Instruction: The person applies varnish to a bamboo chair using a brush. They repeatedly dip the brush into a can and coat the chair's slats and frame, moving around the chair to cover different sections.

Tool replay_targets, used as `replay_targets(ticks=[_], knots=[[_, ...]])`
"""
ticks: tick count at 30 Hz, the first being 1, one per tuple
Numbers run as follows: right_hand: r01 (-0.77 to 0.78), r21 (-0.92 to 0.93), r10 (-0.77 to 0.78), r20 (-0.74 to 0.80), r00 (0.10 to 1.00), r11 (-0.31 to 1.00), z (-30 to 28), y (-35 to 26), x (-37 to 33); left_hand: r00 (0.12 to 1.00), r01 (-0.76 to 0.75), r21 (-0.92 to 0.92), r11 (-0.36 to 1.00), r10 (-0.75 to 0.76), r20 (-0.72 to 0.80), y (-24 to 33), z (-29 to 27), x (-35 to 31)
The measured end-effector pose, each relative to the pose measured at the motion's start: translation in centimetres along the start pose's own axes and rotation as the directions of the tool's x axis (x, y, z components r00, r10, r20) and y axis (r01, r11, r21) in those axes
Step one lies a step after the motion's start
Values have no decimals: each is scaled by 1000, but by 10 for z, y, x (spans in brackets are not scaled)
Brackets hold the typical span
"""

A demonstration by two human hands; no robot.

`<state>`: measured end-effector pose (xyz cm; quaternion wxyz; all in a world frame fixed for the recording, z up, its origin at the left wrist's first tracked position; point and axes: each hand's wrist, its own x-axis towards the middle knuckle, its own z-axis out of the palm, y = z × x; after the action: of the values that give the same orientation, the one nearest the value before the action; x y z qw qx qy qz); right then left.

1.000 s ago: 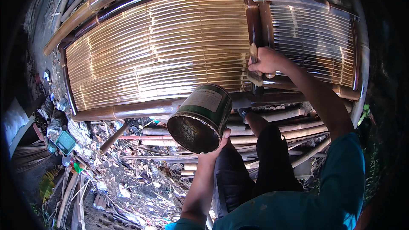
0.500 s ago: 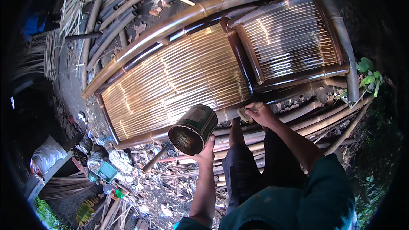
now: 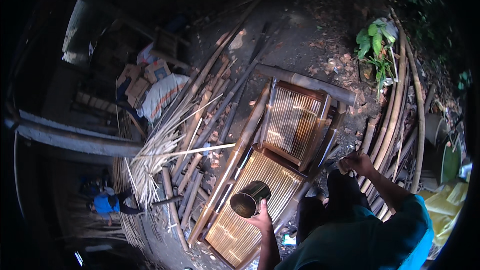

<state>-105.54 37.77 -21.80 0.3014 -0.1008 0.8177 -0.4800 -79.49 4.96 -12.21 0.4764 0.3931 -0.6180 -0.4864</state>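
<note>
Bamboo slat panels (image 3: 260, 190) lie on the dirt ground (image 3: 310, 40) below the left hand (image 3: 261, 216), which grips a metal can (image 3: 248, 199); the right hand (image 3: 356, 162) is closed, its contents unclear. Loose poles (image 3: 210, 100) and cardboard boxes (image 3: 142, 77) lie beyond. Since earlier, the view has swung away, and the panels look smaller.

Dim outdoor scene; daylight falls from above, giving glare on the slat panel (image 3: 260, 195) and pale strips (image 3: 160, 150). The left side and the circular rim lie in deep shadow. Fisheye distortion bends the poles (image 3: 400, 100) near the edge; the periphery is soft.
</note>
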Motion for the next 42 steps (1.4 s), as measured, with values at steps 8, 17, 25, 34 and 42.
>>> replay_targets(ticks=[8, 17, 25, 34, 42], knots=[[-130, -53, 106, -319, 942, 990, -111, -66, -140, 944, -178, 31, 983, 162, 286, 82, 72, 44], [-460, -251, 295, -497, 816, 852, -64, 59, -261, 867, -66, -243, 968, 176, 467, 87, 152, 28], [-557, -18, 490, -452, 745, 830, 65, 95, -335, 783, 68, -291, 954, 129, 609, 101, 164, 13], [-722, 96, 711, -301, 635, 685, 30, 76, -321, 821, 126, -246, 961, 39, 570, 93, 140, 13], [-716, 77, 694, -338, 636, 694, 1, 65, -310, 848, 19, -197, 980, 88, 522, 95, 116, 17]])
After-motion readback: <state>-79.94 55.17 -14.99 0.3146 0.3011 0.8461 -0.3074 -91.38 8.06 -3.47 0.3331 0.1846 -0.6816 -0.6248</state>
